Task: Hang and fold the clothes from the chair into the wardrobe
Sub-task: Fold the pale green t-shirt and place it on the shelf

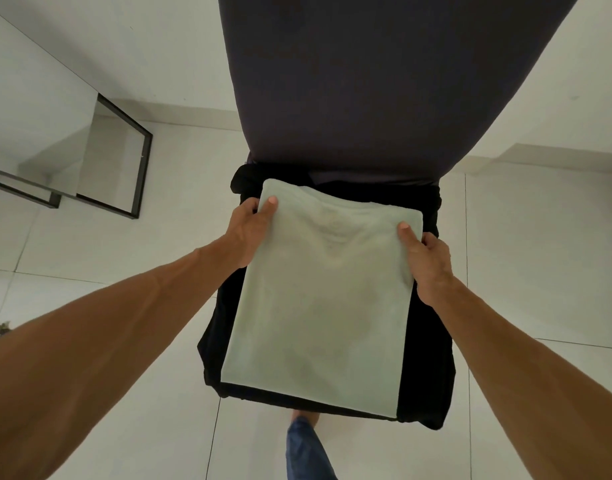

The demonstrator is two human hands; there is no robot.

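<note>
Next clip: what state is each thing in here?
chair: upright, seat covered by clothes.
black clothes: lying across its seat.
pale green shirt: folded into a flat rectangle, over the black clothes.
left hand: grips the shirt's left edge, thumb on top.
right hand: grips the shirt's right edge, thumb on top.

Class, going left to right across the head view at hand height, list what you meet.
First the black frame → left hand → shirt → right hand. Both hands grip the shirt by its side edges.
</note>
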